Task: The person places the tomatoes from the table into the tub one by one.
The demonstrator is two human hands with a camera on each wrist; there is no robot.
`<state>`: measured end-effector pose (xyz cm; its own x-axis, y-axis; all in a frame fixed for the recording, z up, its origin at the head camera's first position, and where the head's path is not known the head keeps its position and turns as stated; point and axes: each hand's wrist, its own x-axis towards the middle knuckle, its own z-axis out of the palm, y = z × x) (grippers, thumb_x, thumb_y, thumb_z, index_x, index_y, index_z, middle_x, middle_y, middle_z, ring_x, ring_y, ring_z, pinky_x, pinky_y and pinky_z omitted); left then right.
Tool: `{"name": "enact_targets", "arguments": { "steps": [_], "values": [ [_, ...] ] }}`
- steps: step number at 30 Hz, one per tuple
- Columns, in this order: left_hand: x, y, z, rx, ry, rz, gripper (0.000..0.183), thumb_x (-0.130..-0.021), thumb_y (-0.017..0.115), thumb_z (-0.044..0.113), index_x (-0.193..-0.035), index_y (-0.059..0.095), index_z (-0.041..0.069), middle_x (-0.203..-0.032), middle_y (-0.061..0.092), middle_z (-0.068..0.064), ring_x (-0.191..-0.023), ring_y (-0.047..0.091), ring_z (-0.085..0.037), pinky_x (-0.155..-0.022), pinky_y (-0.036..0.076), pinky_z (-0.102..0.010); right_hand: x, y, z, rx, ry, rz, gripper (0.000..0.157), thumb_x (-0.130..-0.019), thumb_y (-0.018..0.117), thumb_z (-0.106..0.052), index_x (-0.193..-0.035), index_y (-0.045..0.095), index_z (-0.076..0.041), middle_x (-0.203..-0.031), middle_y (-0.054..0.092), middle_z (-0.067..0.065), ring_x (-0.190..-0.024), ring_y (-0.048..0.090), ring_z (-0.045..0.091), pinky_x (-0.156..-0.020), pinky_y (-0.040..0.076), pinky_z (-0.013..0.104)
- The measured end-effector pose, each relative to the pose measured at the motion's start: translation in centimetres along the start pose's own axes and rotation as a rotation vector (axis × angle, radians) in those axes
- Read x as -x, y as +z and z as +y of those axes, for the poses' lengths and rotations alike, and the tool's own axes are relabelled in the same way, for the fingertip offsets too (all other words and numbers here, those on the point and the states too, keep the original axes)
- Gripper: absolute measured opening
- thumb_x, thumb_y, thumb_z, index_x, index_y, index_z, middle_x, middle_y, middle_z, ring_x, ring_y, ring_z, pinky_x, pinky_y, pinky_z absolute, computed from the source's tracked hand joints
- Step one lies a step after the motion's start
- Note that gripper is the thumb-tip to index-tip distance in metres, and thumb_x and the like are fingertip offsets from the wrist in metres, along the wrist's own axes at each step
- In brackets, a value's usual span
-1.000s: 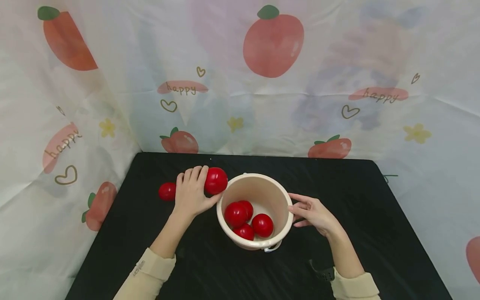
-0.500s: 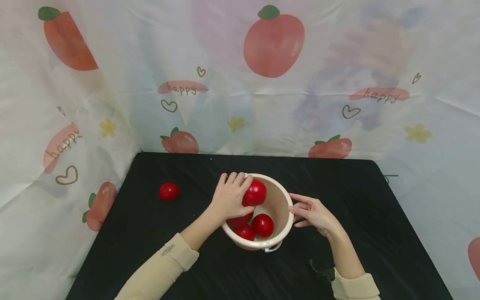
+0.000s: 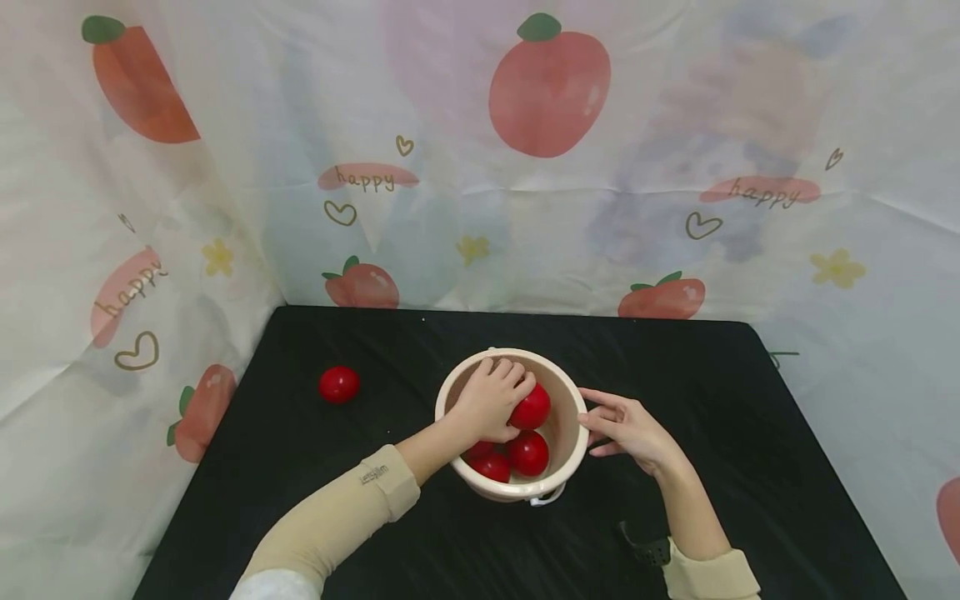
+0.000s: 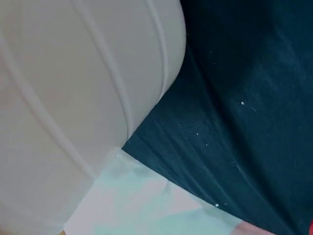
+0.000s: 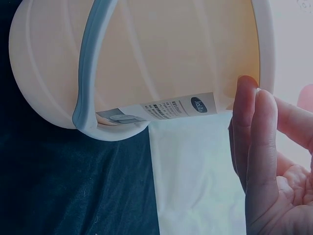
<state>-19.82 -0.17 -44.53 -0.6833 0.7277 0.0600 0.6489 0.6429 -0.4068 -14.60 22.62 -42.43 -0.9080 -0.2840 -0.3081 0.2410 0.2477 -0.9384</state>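
A cream bucket (image 3: 572,467) stands on the black-covered table with several glossy red balls inside. My left hand (image 3: 491,404) reaches into it over the left rim. Its fingers and thumb curl round a red ball (image 3: 531,407), held just above another red ball (image 3: 528,453). Part of a further red ball (image 3: 491,467) shows below my wrist. At the right rim my right hand (image 3: 626,429) touches the bucket with nearly straight fingers; its fingertips (image 5: 264,105) meet the lip in the right wrist view. The left wrist view shows the bucket's ribbed side (image 4: 88,73), not the hand.
One red ball (image 3: 339,384) lies on the table (image 3: 697,367) left of the bucket. The bucket's pale handle (image 5: 88,68) hangs down its side, near a printed label (image 5: 181,106). A patterned cloth (image 3: 435,100) hangs behind and to the left.
My left hand has carried its red ball rightward from outside the bucket, over the rim and down inside. My right hand has stayed at the right rim.
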Motion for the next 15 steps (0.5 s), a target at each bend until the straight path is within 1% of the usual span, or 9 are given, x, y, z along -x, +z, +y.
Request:
{"name": "enact_targets", "arguments": {
  "steps": [4, 9, 13, 15],
  "values": [
    [-0.4, 0.2, 0.4, -0.067, 0.028, -0.082, 0.08, -0.07, 0.056, 0.068, -0.132, 0.036, 0.022, -0.124, 0.045, 0.001, -0.109, 0.041, -0.018, -0.087, 0.039, -0.034, 0.0, 0.0, 0.0, -0.005, -0.003, 0.001, 0.063, -0.089, 0.06, -0.017, -0.138, 0.03, 0.007, -0.091, 0.066, 0.009, -0.072, 0.064, 0.017, -0.062, 0.057, 0.032],
    [-0.5, 0.4, 0.9, -0.144, 0.048, -0.164, 0.081, -0.071, 0.053, 0.07, -0.134, 0.032, 0.024, -0.127, 0.042, 0.001, -0.111, 0.04, -0.018, -0.087, 0.039, -0.035, -0.1, 0.0, 0.2, -0.009, 0.007, 0.005, 0.064, -0.088, 0.062, -0.018, -0.138, 0.031, 0.007, -0.09, 0.067, 0.008, -0.072, 0.064, 0.017, -0.063, 0.057, 0.032],
    [-0.4, 0.5, 1.2, -0.182, 0.04, -0.228, 0.082, -0.072, 0.052, 0.071, -0.136, 0.028, 0.026, -0.128, 0.039, 0.003, -0.112, 0.039, -0.017, -0.086, 0.04, -0.034, -0.2, 0.1, 0.4, -0.008, 0.009, 0.011, 0.064, -0.086, 0.064, -0.019, -0.137, 0.033, 0.006, -0.089, 0.066, 0.007, -0.071, 0.064, 0.015, -0.063, 0.057, 0.032],
    [-0.4, 0.5, 1.3, -0.186, 0.03, -0.25, 0.082, -0.073, 0.051, 0.07, -0.138, 0.026, 0.026, -0.128, 0.038, 0.003, -0.111, 0.039, -0.017, -0.085, 0.04, -0.034, -0.2, 0.2, 0.3, -0.009, 0.003, 0.009, 0.065, -0.086, 0.063, -0.019, -0.137, 0.032, 0.007, -0.089, 0.066, 0.006, -0.07, 0.064, 0.015, -0.063, 0.057, 0.033]
  ]
}}
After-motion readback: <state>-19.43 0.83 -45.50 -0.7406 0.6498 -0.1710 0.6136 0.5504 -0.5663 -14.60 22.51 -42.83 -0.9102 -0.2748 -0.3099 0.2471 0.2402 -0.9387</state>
